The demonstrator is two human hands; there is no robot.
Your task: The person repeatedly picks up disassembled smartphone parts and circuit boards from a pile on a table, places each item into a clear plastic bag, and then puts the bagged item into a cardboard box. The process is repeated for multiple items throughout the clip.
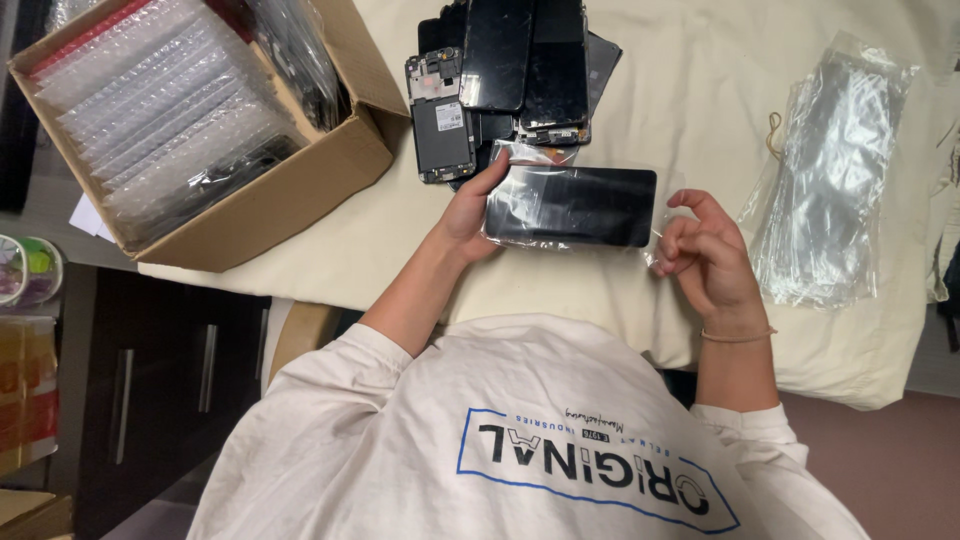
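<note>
My left hand [468, 212] grips the left end of a black phone screen [580, 205] that lies inside a clear plastic sleeve [520, 160], held flat just above the cream-covered table [650, 110]. My right hand [706, 255] is at the sleeve's right end, fingers curled and pinching its loose edge. Just beyond the held screen lies a pile of several black phone screens [520, 70], some showing their back frames.
An open cardboard box [300, 190] packed with bubble-wrapped screens stands at the left on the table's corner. A stack of empty clear sleeves [835, 170] lies to the right. A dark cabinet [160, 370] stands below the table at the left.
</note>
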